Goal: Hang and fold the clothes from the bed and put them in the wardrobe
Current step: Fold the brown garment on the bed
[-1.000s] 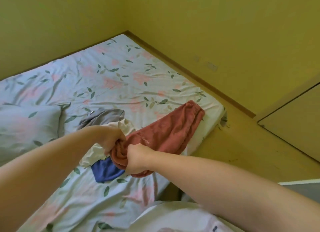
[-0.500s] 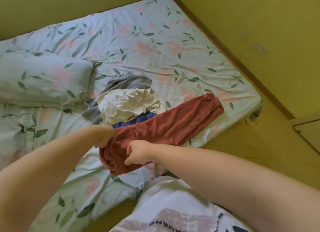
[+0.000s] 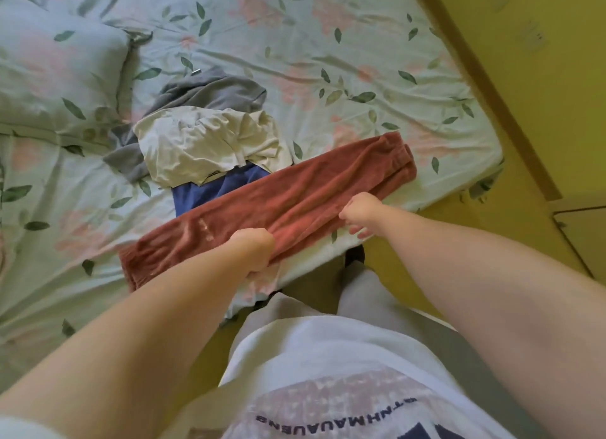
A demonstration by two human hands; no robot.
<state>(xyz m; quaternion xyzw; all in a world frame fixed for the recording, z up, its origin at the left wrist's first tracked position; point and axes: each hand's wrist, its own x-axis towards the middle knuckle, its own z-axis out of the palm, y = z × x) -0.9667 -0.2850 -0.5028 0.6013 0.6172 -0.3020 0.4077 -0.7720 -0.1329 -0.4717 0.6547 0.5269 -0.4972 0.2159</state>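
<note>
A pair of rust-red velvet trousers [image 3: 295, 195] lies stretched out in a long band along the near edge of the bed [image 3: 377, 61]. My left hand [image 3: 254, 248] grips the trousers' near edge toward the waist end. Further along, my right hand [image 3: 360, 214] pinches the same edge, fingers curled. Behind the trousers sits a pile: a cream garment [image 3: 203, 146] on top, a blue one [image 3: 210, 192] under it, a grey one [image 3: 210, 90] at the back.
A pillow [image 3: 55, 77] in the same floral cover lies at the bed's left. Yellow floor [image 3: 475, 241] runs along the right of the mattress, with a yellow wall [image 3: 541, 44] beyond. My legs stand at the bed's corner.
The bunched trousers have been drawn out flat along the bed edge. My hands have spread apart, the right sliding toward the leg end. The view has tilted down and closer.
</note>
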